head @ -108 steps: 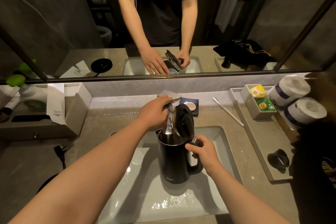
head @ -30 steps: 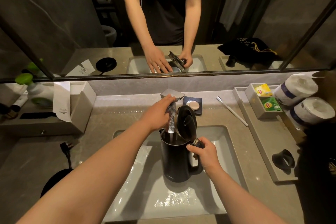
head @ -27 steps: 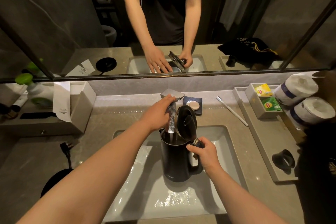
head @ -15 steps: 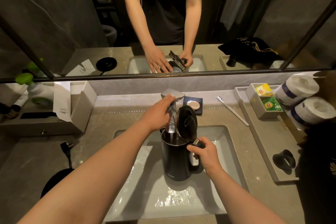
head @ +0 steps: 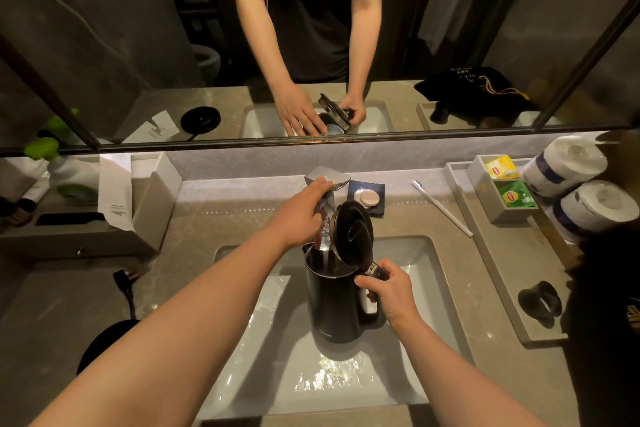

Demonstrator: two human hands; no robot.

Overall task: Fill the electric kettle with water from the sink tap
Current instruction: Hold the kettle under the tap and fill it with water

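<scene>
A black electric kettle [head: 334, 305] stands upright in the white sink basin [head: 426, 263], its round lid [head: 353, 234] hinged open toward me. My right hand [head: 389, 291] grips the kettle's handle at the top. A stream of water [head: 325, 239] runs from the chrome tap [head: 329, 180] straight down into the kettle's mouth. My left hand [head: 299, 215] rests on the tap, fingers curled over its lever. The water level inside the kettle is hidden.
The kettle's black base [head: 104, 340] with cord and plug [head: 126, 279] lies on the counter at the left. A soap dish [head: 367, 198] and toothbrush [head: 441, 208] lie behind the sink. A tray [head: 502, 274] with tea bags [head: 512, 196], toilet rolls [head: 564, 163] and a black ring [head: 540, 300] are at the right. A mirror runs above.
Water keeps running into the kettle. Both hands hold the same places; the view has only shifted slightly.
</scene>
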